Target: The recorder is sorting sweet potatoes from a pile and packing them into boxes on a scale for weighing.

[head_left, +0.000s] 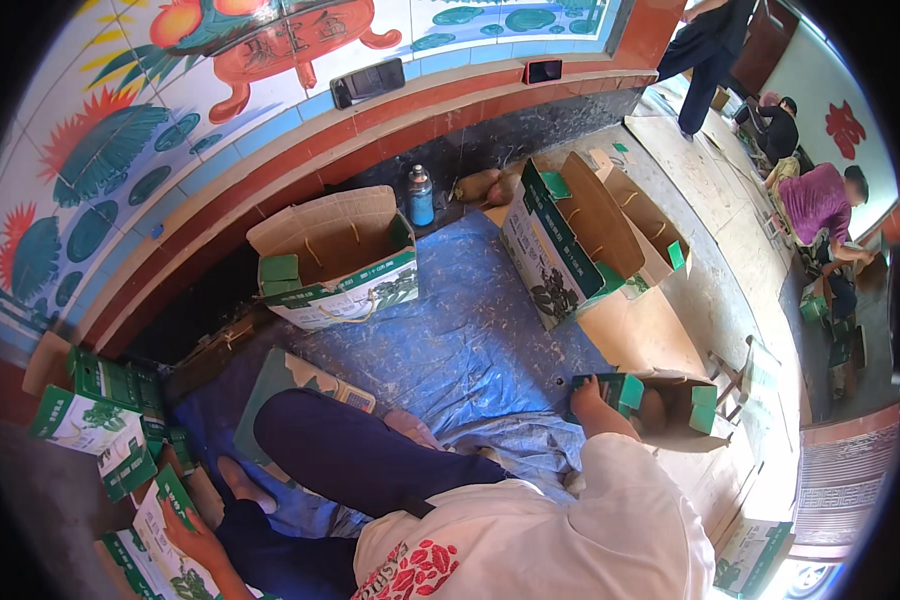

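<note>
My left hand is at the lower left, its fingers gripping a green-and-white printed carton that leans among similar ones. On the other side, my right hand is closed on the green flap of an open cardboard box. Inside that box a rounded brownish thing is partly visible; I cannot make out its kind. My bent leg in dark trousers lies between the hands. Beside the knee, a device with buttons rests on a flattened carton, partly hidden by the leg.
A blue tarp covers the floor. Two open cartons, one with rope handles and one larger, stand ahead near a blue bottle. More cartons are stacked left. Phones lean on the wall ledge; other people work at the far right.
</note>
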`<control>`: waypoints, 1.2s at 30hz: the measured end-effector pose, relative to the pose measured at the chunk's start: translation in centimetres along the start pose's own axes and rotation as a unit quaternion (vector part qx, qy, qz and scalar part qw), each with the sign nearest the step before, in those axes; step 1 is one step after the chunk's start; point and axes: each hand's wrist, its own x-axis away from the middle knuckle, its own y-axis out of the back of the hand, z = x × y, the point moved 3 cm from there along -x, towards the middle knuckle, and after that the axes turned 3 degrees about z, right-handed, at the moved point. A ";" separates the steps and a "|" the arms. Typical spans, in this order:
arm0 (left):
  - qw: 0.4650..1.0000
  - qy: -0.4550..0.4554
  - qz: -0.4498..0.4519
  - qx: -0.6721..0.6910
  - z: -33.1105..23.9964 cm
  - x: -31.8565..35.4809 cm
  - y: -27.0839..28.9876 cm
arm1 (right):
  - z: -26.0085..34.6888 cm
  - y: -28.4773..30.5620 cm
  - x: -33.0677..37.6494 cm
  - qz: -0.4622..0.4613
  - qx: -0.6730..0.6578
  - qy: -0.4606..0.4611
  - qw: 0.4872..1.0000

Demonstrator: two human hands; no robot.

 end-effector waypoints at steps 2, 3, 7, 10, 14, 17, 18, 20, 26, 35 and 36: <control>1.000 0.007 -0.017 0.002 1.1 0.4 0.3 | 0.0 1.4 2.1 0.021 -0.026 -0.006 0.999; 1.000 0.007 -0.015 -0.001 0.7 0.3 0.5 | 0.0 1.5 3.4 0.047 -0.053 -0.021 0.997; 0.999 0.025 -0.024 0.013 -0.4 0.2 1.0 | 0.4 7.5 3.5 -0.001 -0.093 0.043 0.995; 0.999 0.035 -0.026 0.031 -0.4 0.4 0.7 | 3.6 14.5 2.0 -0.199 -0.122 0.102 0.967; 0.998 0.057 -0.017 0.037 -1.1 1.0 1.7 | 8.7 28.8 6.6 -0.519 -0.221 0.240 0.790; 0.998 0.055 -0.024 0.037 -1.3 1.4 2.0 | 11.4 38.0 11.4 -0.650 -0.220 0.281 0.671; 0.998 0.037 -0.045 0.008 -1.8 1.4 2.3 | 12.2 40.3 12.5 -0.673 -0.217 0.285 0.647; 0.998 0.051 -0.037 0.011 -1.4 1.8 2.0 | 13.7 44.2 13.0 -0.708 -0.196 0.285 0.616; 0.997 0.071 -0.022 0.007 -1.9 2.3 2.1 | 17.8 49.3 10.4 -0.575 -0.148 0.249 0.765; 0.993 0.111 -0.044 -0.003 -1.2 3.2 3.3 | 20.1 49.4 6.6 -0.487 0.004 0.238 0.840; 0.993 0.107 -0.047 -0.002 -1.1 3.3 3.3 | 19.6 49.4 7.4 -0.513 -0.011 0.254 0.820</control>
